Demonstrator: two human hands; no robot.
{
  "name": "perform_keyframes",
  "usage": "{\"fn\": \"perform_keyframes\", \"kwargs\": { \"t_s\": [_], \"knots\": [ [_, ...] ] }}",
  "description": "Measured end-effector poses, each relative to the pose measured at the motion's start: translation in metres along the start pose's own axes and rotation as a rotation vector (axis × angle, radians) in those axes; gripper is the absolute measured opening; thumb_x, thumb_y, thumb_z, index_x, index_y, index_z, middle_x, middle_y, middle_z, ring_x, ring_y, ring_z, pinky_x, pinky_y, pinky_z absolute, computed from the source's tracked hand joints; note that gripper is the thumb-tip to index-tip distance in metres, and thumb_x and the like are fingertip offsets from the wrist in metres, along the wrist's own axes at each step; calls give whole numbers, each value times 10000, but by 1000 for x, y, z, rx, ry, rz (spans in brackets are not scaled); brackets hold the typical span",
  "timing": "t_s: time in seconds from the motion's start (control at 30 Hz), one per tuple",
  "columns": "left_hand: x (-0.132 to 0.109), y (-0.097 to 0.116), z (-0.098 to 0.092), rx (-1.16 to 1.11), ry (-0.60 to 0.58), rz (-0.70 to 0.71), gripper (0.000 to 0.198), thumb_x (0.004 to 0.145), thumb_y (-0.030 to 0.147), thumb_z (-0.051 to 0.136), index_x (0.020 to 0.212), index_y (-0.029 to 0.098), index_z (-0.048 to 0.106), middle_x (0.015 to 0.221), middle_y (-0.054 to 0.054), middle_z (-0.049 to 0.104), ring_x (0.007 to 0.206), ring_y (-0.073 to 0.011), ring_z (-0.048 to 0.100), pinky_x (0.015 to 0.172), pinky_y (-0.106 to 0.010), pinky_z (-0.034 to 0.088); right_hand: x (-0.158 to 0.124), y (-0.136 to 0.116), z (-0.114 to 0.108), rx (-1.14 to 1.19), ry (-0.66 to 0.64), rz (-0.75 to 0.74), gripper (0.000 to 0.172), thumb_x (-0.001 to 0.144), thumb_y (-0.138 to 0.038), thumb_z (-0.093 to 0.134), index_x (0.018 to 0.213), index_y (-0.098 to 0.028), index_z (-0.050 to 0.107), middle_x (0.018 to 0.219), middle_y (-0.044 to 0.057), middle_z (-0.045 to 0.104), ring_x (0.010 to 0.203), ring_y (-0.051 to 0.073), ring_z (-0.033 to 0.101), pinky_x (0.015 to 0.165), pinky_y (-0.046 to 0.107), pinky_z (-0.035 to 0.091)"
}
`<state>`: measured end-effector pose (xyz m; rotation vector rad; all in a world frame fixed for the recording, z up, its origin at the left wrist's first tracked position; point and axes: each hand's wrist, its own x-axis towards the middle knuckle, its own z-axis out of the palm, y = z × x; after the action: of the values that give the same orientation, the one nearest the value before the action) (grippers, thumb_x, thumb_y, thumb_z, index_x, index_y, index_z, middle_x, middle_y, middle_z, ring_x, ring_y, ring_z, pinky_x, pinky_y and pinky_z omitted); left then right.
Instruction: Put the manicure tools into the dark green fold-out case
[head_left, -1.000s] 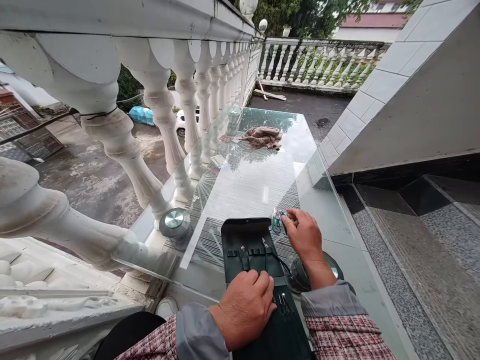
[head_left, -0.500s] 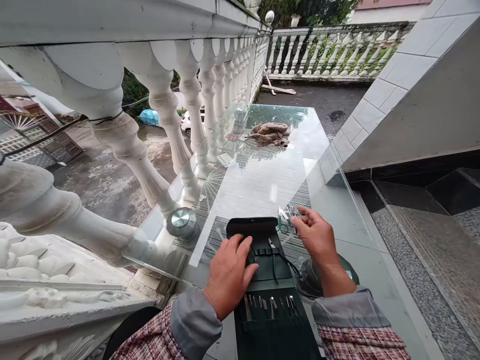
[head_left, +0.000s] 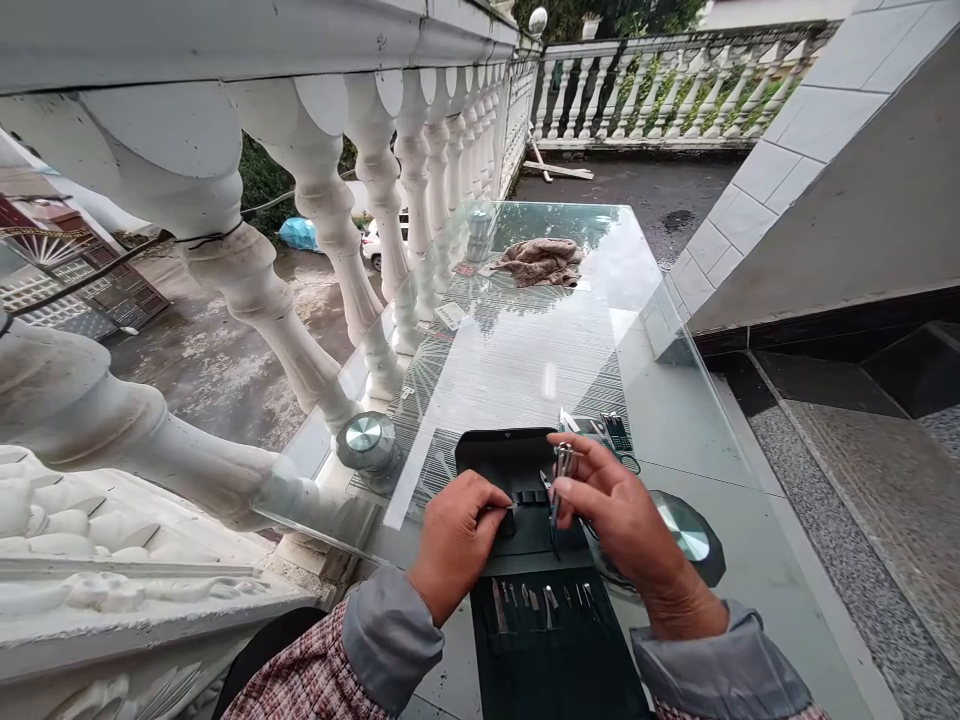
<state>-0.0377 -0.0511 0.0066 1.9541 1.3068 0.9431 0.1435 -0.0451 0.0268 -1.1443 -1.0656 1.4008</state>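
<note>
A black manicure case [head_left: 540, 660] lies unfolded on the glass table, with several slim metal tools [head_left: 551, 605] tucked in its lower panel. My left hand [head_left: 459, 535] pinches the upper panel near its left side, beside the row of elastic loops [head_left: 531, 497]. Between the thumb and fingers of my right hand [head_left: 615, 510] is a silver nail clipper [head_left: 562, 462], held upright over the panel's right part. A pair of nippers [head_left: 546, 482] sits in a loop, partly hidden by that hand. More small tools [head_left: 600, 428] lie on the glass beyond it.
The glass table [head_left: 675, 420] has round metal-capped supports, one at the left [head_left: 364, 435] and one beside my right wrist [head_left: 686, 530]. A crumpled brown cloth [head_left: 541, 262] lies at the far end. White balusters [head_left: 322, 200] line the left; steps are at the right.
My right hand has come left from the loose tools, bringing the nail clipper over the case. My left hand's fingers have closed into a pinch on the panel.
</note>
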Motion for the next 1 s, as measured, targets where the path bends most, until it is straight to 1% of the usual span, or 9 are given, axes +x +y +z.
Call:
{"fn": "perform_keyframes", "kwargs": {
  "t_s": [0.07,0.17,0.23,0.33,0.47,0.6,0.7,0.8,1.0],
  "knots": [
    [-2,2,0,32,-14,55,169,771,32,525,760,187,593,768,0,563,730,-130,537,651,-223,407,1,8,8,-109,51,-18,441,710,-296,625,1120,-201,493,675,-44,526,523,99,522,497,258,472],
    [-5,5,0,62,-40,124,169,814,54,480,769,183,578,789,-12,559,726,-129,525,645,-226,400,7,20,16,-228,202,-77,446,714,-343,612,1114,-195,482,709,-28,531,553,112,523,479,258,466],
    [-6,6,0,62,-51,136,173,838,71,454,774,183,569,796,-15,551,724,-130,516,644,-230,396,10,26,20,-340,219,-123,431,727,-343,594,1117,-192,489,701,-27,533,563,115,523,509,263,469],
    [-6,6,1,20,-56,88,166,836,75,451,772,187,556,798,-12,539,747,-136,507,662,-236,391,13,29,23,-517,147,-159,375,747,-311,566,1096,-177,534,668,-25,549,566,115,525,566,266,464],
    [-4,3,4,-104,-48,-39,148,777,50,499,770,191,547,801,-3,536,800,-148,502,717,-247,390,17,28,24,-665,53,-162,331,772,-295,527,1073,-168,581,644,-18,578,563,121,529,600,271,451],
    [-4,0,9,-206,-13,-137,149,751,51,506,767,192,551,809,0,550,816,-153,502,743,-259,389,21,31,21,-776,36,-221,296,827,-312,459,1029,-172,623,818,48,659,756,171,595,719,313,459],
    [-5,-1,11,-228,19,-170,125,754,77,516,750,195,555,800,2,558,819,-158,501,751,-268,389,22,34,21,-841,33,-315,269,847,-307,440,962,-192,655,921,69,666,865,190,593,783,331,452],
    [-5,-1,12,-248,50,-200,108,755,93,522,742,194,560,789,4,561,816,-159,506,751,-273,397,20,35,23,-872,3,-361,257,863,-298,430,917,-207,664,881,64,651,843,183,585,767,324,455],
    [-5,-5,16,-330,92,-248,95,763,100,518,750,183,564,789,-3,565,805,-153,532,725,-265,431,14,31,28,-939,-105,-379,303,884,-267,382,756,-203,649,826,57,560,747,156,539,712,309,449]
  ]
}}
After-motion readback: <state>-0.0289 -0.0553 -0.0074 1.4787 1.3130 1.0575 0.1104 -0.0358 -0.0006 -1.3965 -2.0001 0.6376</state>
